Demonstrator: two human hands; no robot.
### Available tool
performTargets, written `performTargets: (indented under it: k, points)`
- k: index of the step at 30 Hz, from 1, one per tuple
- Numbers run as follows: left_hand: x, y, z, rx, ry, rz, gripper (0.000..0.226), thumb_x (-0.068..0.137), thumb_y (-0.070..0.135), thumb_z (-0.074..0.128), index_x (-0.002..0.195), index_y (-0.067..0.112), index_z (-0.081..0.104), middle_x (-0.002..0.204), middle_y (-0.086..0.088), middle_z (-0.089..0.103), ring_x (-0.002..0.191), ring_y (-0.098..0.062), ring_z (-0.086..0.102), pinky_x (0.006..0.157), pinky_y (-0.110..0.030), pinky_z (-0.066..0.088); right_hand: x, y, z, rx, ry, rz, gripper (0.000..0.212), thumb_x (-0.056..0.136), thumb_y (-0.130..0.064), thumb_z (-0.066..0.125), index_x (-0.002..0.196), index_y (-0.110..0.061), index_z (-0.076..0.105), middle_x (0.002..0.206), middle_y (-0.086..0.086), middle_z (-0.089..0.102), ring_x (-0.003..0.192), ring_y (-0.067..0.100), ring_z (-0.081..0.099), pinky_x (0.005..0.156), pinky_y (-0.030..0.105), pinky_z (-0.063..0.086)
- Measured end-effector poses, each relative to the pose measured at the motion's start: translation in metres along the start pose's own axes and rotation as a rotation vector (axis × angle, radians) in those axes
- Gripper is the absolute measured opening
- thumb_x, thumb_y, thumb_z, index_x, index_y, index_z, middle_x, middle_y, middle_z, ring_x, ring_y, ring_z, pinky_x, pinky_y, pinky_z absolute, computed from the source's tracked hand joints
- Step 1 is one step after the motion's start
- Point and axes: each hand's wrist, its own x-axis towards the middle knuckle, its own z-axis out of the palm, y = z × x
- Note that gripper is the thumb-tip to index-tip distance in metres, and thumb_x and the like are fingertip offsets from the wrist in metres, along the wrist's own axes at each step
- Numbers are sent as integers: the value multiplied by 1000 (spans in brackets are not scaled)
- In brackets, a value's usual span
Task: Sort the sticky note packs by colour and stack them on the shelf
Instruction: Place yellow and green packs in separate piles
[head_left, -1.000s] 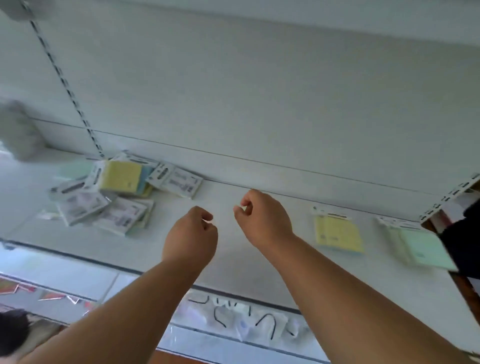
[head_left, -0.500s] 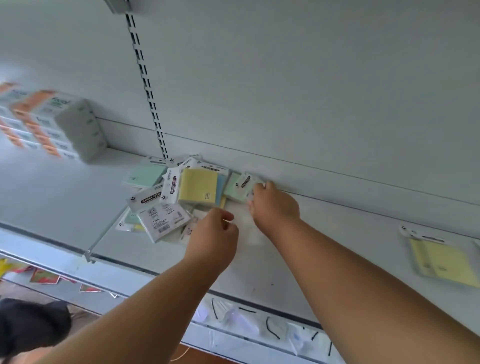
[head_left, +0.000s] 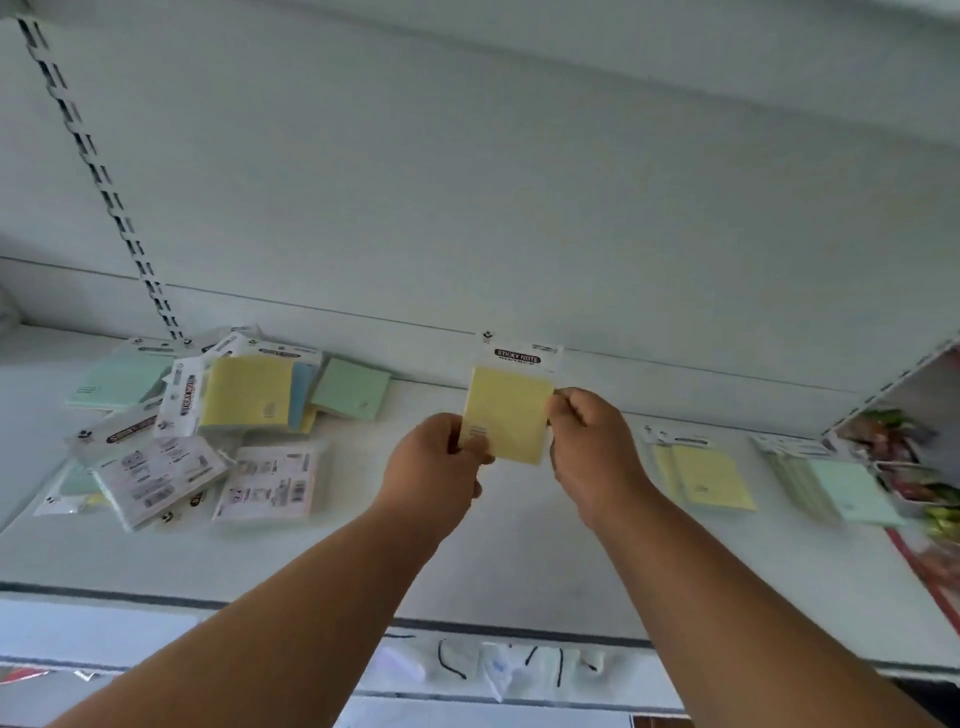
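A white metal shelf (head_left: 519, 545) with a smooth painted surface runs across the head view, backed by a plain white panel; a slotted upright rail (head_left: 98, 176) climbs the panel at far left. Along the shelf's near edge sits a clear price strip (head_left: 498, 670) with dark scribbled marks.

Held up above the middle of the shelf is a yellow sticky note pack (head_left: 506, 413), a flat square pad in glossy clear wrap with a white header card printed "STICKY NOTE". The left hand (head_left: 436, 467) pinches its lower left corner between thumb and curled fingers; the right hand (head_left: 592, 447) pinches its right edge the same way. Both hands are well closed on the pack, which stands nearly upright, clear of the shelf.

At left lies a loose heap of packs (head_left: 176, 421), overlapping and tilted: one yellow pad faces up on top, a blue one peeks from behind it, a green pad lies at the heap's right edge and another at its far left, and about three lie face down showing white barcode labels. The exact count in the heap cannot be told.

To the right, flat on the shelf, is a small yellow stack (head_left: 701, 478) that seems to be two packs, and just beyond it a green stack (head_left: 836, 488) of several, blurred. At far right, a wire basket (head_left: 904, 483) holds colourful wrapped items, too blurred to identify.
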Motion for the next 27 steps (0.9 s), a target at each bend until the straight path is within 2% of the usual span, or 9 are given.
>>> performTargets:
  k: [2,7,10,13,15,18,20,23,27]
  points:
    - [-10,11,30,12,-61,5,15,94,26,54,88,20,66,67,-2,65,49,-10,54,51,-23,43,0,19,-41,-13,44,5,17,96,-30,49,89,-23,63,66,-11,51,62,12,47,58,25,35]
    - [-31,24,122,182,-120,-1,17,87,29,63,91,13,68,66,1,64,54,-20,57,58,-29,48,-5,76,-126,-282,-4,16,23,92,-40,55,78,-21,55,68,-12,51,62,5,47,54,22,33]
    - [-52,26,180,331,-134,-6,17,81,38,69,93,28,62,73,8,70,63,-14,66,61,-28,53,-5,116,-178,-434,-73,58,32,91,-42,58,68,-21,49,62,-7,48,58,12,47,50,26,32]
    - [-57,39,226,435,-33,35,23,83,42,66,101,29,61,75,12,66,69,-8,64,60,-26,47,11,133,-217,-492,-111,42,34,91,-43,58,72,-14,54,66,0,54,64,20,52,55,30,37]
    - [-50,49,248,477,62,61,26,86,44,63,106,27,61,79,13,66,76,-12,64,66,-27,49,33,133,-227,-539,-114,22,32,92,-41,57,77,-12,56,71,2,55,71,24,53,61,30,37]
    - [-35,56,264,565,166,42,33,87,45,59,113,25,62,92,7,70,88,-19,65,73,-30,50,62,134,-221,-577,-130,13,31,90,-39,56,72,-17,46,72,3,51,75,28,52,65,30,35]
    - [-26,54,268,618,204,15,35,87,44,58,117,26,61,98,5,71,93,-21,65,76,-32,52,71,138,-213,-645,-164,-1,26,90,-38,56,78,-17,50,81,9,58,85,31,59,67,30,36]
    - [-18,51,272,649,204,-3,38,89,45,57,122,26,62,109,3,69,102,-21,63,80,-32,51,72,145,-209,-720,-172,-34,25,93,-37,54,93,-12,57,100,11,67,101,32,60,71,31,37]
    - [-18,46,275,652,178,8,43,90,50,52,124,26,63,120,2,65,107,-22,61,83,-31,48,69,151,-210,-705,-86,-76,24,93,-33,51,103,-12,52,102,10,65,100,33,60,69,33,38]
